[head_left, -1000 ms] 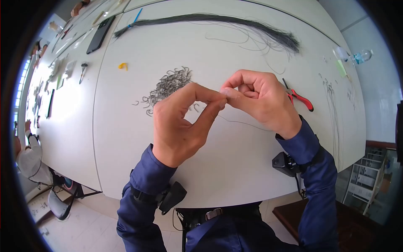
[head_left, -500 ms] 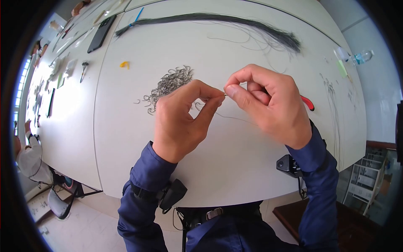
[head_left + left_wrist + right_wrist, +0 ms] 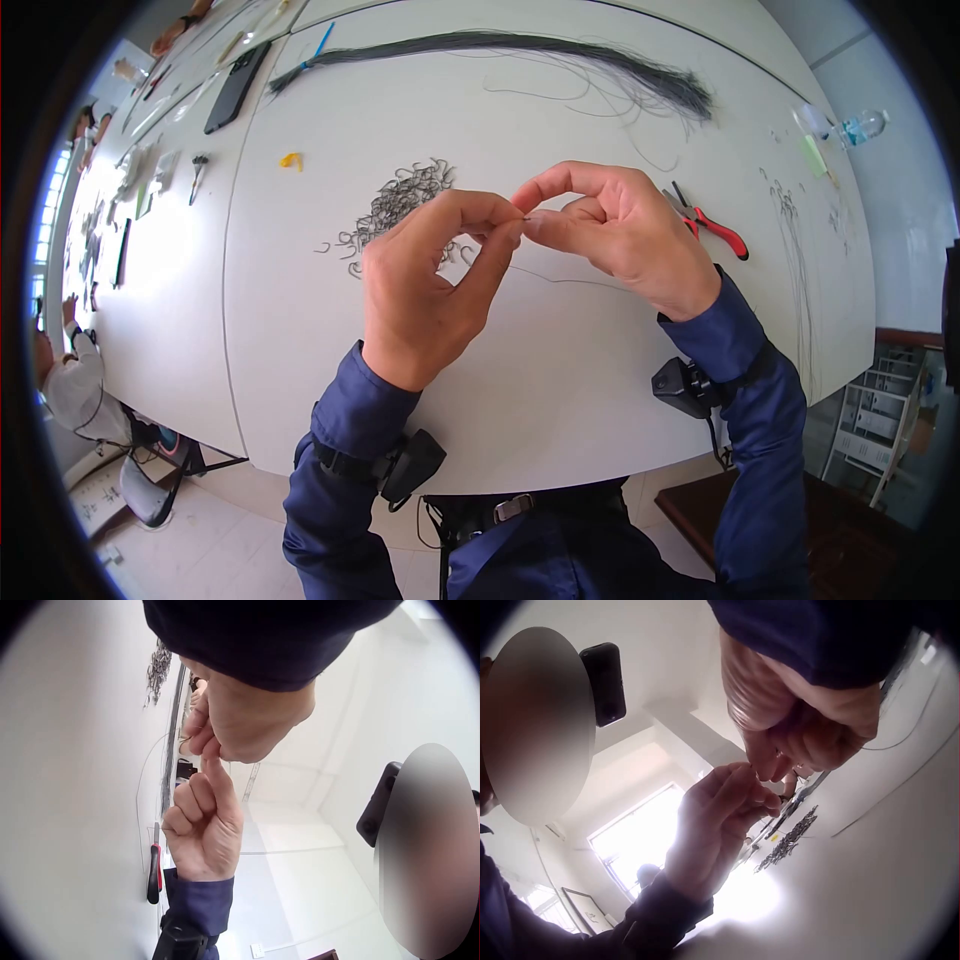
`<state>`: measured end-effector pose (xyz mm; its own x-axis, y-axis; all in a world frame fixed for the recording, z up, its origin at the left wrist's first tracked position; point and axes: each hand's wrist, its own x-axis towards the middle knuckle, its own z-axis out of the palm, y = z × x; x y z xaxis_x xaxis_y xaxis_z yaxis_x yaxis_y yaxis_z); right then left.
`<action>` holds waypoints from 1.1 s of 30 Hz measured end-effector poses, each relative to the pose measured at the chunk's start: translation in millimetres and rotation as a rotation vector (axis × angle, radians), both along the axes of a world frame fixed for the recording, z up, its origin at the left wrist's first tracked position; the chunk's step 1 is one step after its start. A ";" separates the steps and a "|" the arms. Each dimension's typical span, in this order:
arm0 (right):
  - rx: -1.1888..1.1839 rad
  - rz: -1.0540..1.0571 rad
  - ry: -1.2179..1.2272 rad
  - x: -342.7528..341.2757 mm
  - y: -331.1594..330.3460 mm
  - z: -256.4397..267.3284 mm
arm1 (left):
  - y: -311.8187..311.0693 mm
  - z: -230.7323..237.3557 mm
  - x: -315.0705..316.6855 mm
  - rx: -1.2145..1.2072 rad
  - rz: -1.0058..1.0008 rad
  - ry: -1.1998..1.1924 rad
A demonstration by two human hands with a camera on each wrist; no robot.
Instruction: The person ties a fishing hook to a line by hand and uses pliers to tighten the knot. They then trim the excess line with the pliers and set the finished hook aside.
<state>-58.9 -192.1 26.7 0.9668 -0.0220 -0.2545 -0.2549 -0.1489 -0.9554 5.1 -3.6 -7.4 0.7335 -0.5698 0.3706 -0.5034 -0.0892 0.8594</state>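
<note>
In the head view the left hand (image 3: pixel 425 285) pinches something tiny between thumb and forefinger, probably a hook, mostly hidden by the fingertips. Against those fingertips, the thumb and forefinger of the right hand (image 3: pixel 640 235) pinch at the same spot. A thin dark line (image 3: pixel 575 281) runs from below the left fingertips toward the right hand. Behind the left hand lies a pile of small metal hooks (image 3: pixel 405 198). Both hands are above the table, the left wrist view showing the right hand (image 3: pixel 202 825) palm side and the right wrist view the left hand (image 3: pixel 712 825).
A bundle of dark strands (image 3: pixel 500 42) crosses the far side of the table. Red-handled pliers (image 3: pixel 722 236) lie beyond the right hand, lines with hooks (image 3: pixel 797 270) at the right. A yellow piece (image 3: pixel 291 161) and a black phone (image 3: pixel 238 86) lie left. Another person (image 3: pixel 80 385) is at the left edge.
The right hand moved right and down a little, then came back left and up against the left fingertips, uncovering the pliers. The left hand shifted slightly left.
</note>
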 end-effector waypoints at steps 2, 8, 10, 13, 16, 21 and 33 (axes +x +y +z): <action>-0.022 -0.008 -0.041 -1.4 2.6 -0.6 | 0.0 -0.3 1.2 -0.022 0.047 0.013; -0.059 -0.119 -0.151 -4.1 13.5 -5.9 | 0.2 0.6 1.3 -0.016 0.076 0.002; -0.056 -0.147 -0.196 -4.3 13.8 -13.3 | -1.5 -3.3 2.2 -0.058 0.094 -0.008; -0.060 -0.166 -0.195 -4.3 13.7 -12.9 | -2.5 -6.2 2.9 -0.084 0.087 0.007; -0.092 -0.176 -0.187 -3.6 12.4 -13.2 | -3.4 -4.9 2.0 -0.089 0.095 0.028; -0.103 -0.180 -0.191 -2.8 11.0 -13.2 | -2.7 -3.7 3.2 -0.065 0.114 0.044; -0.091 -0.167 -0.191 -2.7 12.3 -15.7 | -2.6 -4.3 3.5 -0.092 0.124 0.033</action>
<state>-61.6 -179.8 11.0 0.9781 -0.1999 -0.0571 -0.0993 -0.2077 -0.9731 8.6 -6.3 -11.7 0.8086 -0.4391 0.3917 -0.4648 -0.0685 0.8828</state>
